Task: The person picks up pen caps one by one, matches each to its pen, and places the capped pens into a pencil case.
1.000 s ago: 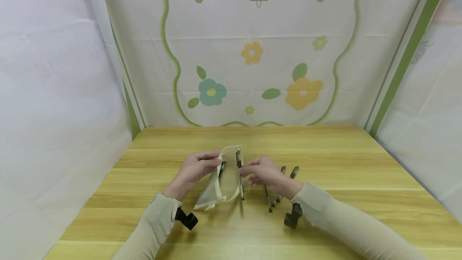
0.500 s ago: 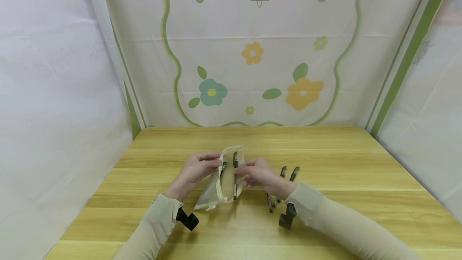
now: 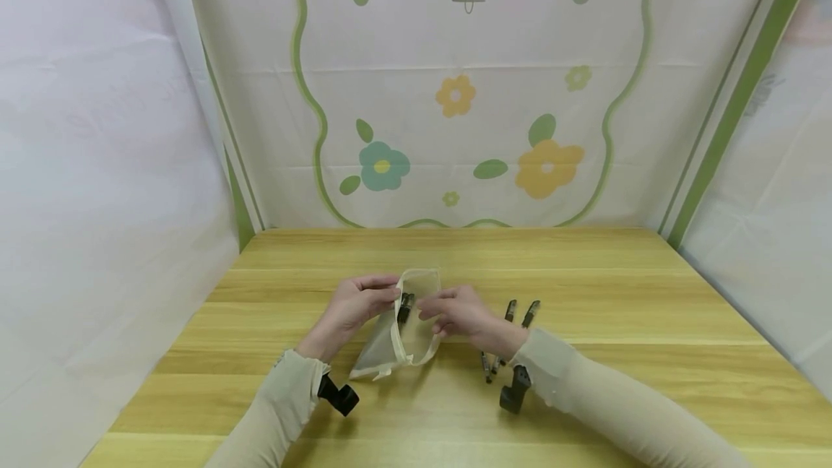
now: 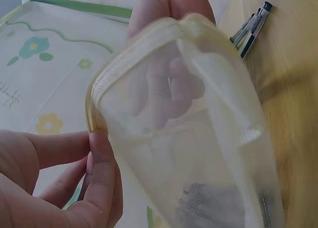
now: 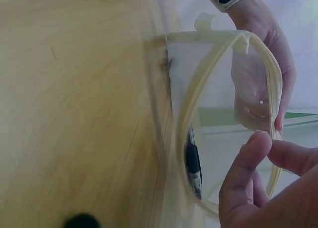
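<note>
A pale cream mesh zip pouch [image 3: 383,349] leans on the table, its mouth gaping to the right. My left hand [image 3: 351,309] pinches one edge of that mouth between thumb and fingers, as the left wrist view also shows at the zipper rim [image 4: 94,109]. Black pens [image 3: 406,309] lie inside the pouch; the right wrist view shows one pen [image 5: 193,163] through the opening. My right hand [image 3: 464,316] is at the mouth, fingers loosely bent with nothing held. Through the mesh, the left wrist view shows this hand [image 4: 171,89] too.
Several more black pens [image 3: 529,314] lie on the wooden table [image 3: 585,396] to the right, partly hidden by my right forearm. A white flowered cloth [image 3: 455,143] hangs behind the table, with pale cloth on both sides.
My right hand has carried a pen leftward into the pouch's mouth and let it go. The pen now lies inside beside another. My left hand keeps its hold on the rim.
</note>
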A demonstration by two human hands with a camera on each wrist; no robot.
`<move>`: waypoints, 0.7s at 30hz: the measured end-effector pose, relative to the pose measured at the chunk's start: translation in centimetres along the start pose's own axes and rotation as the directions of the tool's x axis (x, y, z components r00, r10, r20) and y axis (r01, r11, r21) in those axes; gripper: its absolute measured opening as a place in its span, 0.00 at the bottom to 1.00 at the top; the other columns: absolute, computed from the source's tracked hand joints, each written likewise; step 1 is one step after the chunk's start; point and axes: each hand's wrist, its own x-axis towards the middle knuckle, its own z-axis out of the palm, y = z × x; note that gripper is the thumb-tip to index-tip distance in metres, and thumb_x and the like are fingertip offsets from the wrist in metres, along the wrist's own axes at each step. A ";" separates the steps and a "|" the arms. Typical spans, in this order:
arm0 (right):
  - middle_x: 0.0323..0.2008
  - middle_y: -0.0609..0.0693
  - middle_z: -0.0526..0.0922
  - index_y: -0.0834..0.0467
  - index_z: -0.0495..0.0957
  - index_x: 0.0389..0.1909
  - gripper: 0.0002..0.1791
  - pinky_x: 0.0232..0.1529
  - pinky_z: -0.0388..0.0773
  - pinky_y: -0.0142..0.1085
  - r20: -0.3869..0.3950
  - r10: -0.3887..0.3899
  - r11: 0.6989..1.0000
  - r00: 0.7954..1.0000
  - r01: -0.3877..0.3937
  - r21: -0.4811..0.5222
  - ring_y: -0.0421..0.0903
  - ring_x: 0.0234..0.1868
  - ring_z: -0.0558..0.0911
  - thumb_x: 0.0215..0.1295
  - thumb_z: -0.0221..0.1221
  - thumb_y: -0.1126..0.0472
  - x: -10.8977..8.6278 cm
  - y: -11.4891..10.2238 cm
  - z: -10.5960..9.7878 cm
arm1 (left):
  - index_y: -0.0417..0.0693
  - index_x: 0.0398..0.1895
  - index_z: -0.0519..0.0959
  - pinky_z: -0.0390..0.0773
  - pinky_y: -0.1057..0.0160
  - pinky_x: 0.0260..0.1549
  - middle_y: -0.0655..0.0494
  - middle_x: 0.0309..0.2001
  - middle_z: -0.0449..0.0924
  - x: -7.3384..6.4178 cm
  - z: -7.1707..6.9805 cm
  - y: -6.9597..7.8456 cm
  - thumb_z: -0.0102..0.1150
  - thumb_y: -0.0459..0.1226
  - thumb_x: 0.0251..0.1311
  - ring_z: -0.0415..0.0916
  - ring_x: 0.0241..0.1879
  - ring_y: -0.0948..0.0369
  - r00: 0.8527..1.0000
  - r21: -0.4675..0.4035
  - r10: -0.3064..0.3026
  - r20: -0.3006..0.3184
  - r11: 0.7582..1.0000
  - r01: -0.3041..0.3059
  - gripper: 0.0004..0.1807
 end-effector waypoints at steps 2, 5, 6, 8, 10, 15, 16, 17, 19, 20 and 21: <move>0.49 0.67 0.79 0.72 0.77 0.54 0.23 0.26 0.77 0.28 -0.001 -0.004 1.000 1.000 0.004 -0.002 0.41 0.24 0.78 0.64 0.65 0.61 -0.1 0.0 -0.3 | 0.31 0.54 0.79 0.75 0.50 0.56 0.41 0.48 0.80 0.0 0.0 0.0 0.64 0.26 0.60 0.80 0.49 0.49 1.000 0.003 -0.001 -0.003 1.000 0.001 0.18; 0.50 0.68 0.79 0.72 0.76 0.54 0.23 0.28 0.77 0.29 -0.001 -0.018 1.000 1.000 0.018 -0.017 0.42 0.27 0.78 0.64 0.64 0.61 -0.3 -0.1 -1.0 | 0.30 0.55 0.79 0.75 0.50 0.56 0.40 0.48 0.80 0.0 0.0 0.0 0.64 0.26 0.60 0.80 0.49 0.49 1.000 0.002 0.000 -0.010 1.000 0.000 0.19; 0.50 0.68 0.78 0.73 0.76 0.55 0.23 0.29 0.78 0.29 -0.002 -0.024 0.999 1.000 0.024 -0.026 0.42 0.27 0.78 0.64 0.64 0.61 -0.3 -0.2 -1.3 | 0.30 0.55 0.78 0.76 0.51 0.55 0.40 0.48 0.80 0.0 0.0 0.0 0.64 0.26 0.60 0.79 0.50 0.48 1.000 0.002 0.000 -0.011 1.000 0.000 0.19; 0.48 0.67 0.79 0.72 0.76 0.55 0.24 0.29 0.78 0.30 -0.002 -0.035 0.998 0.999 0.035 -0.053 0.42 0.27 0.78 0.64 0.65 0.60 -0.5 -0.4 -1.9 | 0.30 0.55 0.78 0.77 0.53 0.54 0.40 0.48 0.80 0.0 0.1 0.0 0.65 0.26 0.60 0.80 0.49 0.49 1.000 0.000 0.000 -0.012 1.000 0.000 0.19; 0.47 0.65 0.80 0.71 0.76 0.55 0.24 0.30 0.78 0.31 -0.003 -0.042 0.996 0.999 0.041 -0.079 0.43 0.27 0.79 0.64 0.65 0.59 -0.8 -0.6 -2.6 | 0.30 0.56 0.78 0.78 0.54 0.52 0.40 0.49 0.80 0.0 0.1 0.0 0.64 0.25 0.60 0.80 0.50 0.49 1.000 -0.003 0.000 -0.009 1.000 0.000 0.20; 0.43 0.60 0.81 0.69 0.78 0.53 0.23 0.29 0.79 0.35 0.007 -0.046 0.986 0.999 0.047 -0.162 0.46 0.28 0.80 0.64 0.66 0.57 -1.5 -1.0 -4.5 | 0.31 0.55 0.78 0.77 0.53 0.54 0.39 0.50 0.79 -0.1 0.0 0.0 0.64 0.25 0.60 0.78 0.52 0.47 1.000 -0.007 -0.004 -0.006 1.000 0.004 0.19; 0.43 0.60 0.81 0.69 0.78 0.52 0.23 0.30 0.79 0.36 0.015 -0.043 0.984 0.999 0.045 -0.174 0.47 0.28 0.80 0.64 0.66 0.57 -1.7 -1.0 -4.8 | 0.31 0.55 0.78 0.76 0.52 0.55 0.39 0.50 0.79 -0.1 -0.1 0.0 0.64 0.25 0.60 0.78 0.52 0.47 1.000 -0.005 -0.004 -0.005 1.000 0.004 0.19; 0.42 0.60 0.81 0.69 0.79 0.52 0.23 0.31 0.79 0.37 0.023 -0.042 0.981 0.999 0.046 -0.191 0.48 0.28 0.80 0.64 0.66 0.56 -1.8 -1.0 -5.2 | 0.31 0.55 0.78 0.75 0.51 0.56 0.39 0.50 0.79 -0.1 -0.1 0.0 0.64 0.25 0.60 0.77 0.52 0.46 1.000 -0.006 -0.005 -0.003 1.000 0.005 0.19; 0.43 0.60 0.81 0.68 0.79 0.52 0.23 0.35 0.81 0.41 0.035 -0.042 0.972 0.999 0.049 -0.230 0.50 0.31 0.81 0.64 0.66 0.54 -2.2 -0.8 -6.0 | 0.31 0.55 0.78 0.75 0.51 0.56 0.40 0.50 0.79 -0.1 0.0 0.0 0.64 0.26 0.60 0.77 0.53 0.46 1.000 -0.004 -0.006 -0.001 1.000 0.006 0.19; 0.43 0.59 0.81 0.67 0.80 0.51 0.23 0.37 0.81 0.43 0.039 -0.046 0.967 0.998 0.054 -0.247 0.51 0.32 0.81 0.64 0.66 0.53 -2.4 -0.7 -6.3 | 0.31 0.55 0.78 0.75 0.51 0.56 0.40 0.50 0.79 -0.1 0.0 0.0 0.64 0.26 0.60 0.77 0.53 0.46 1.000 -0.004 -0.006 0.001 1.000 0.006 0.19; 0.43 0.59 0.82 0.67 0.80 0.51 0.24 0.38 0.81 0.45 0.041 -0.051 0.963 0.998 0.060 -0.263 0.53 0.33 0.81 0.64 0.66 0.52 -2.6 -0.6 -6.7 | 0.32 0.55 0.78 0.75 0.51 0.56 0.40 0.50 0.79 -0.1 0.0 0.0 0.64 0.26 0.60 0.77 0.53 0.46 1.000 -0.002 -0.006 0.002 1.000 0.006 0.19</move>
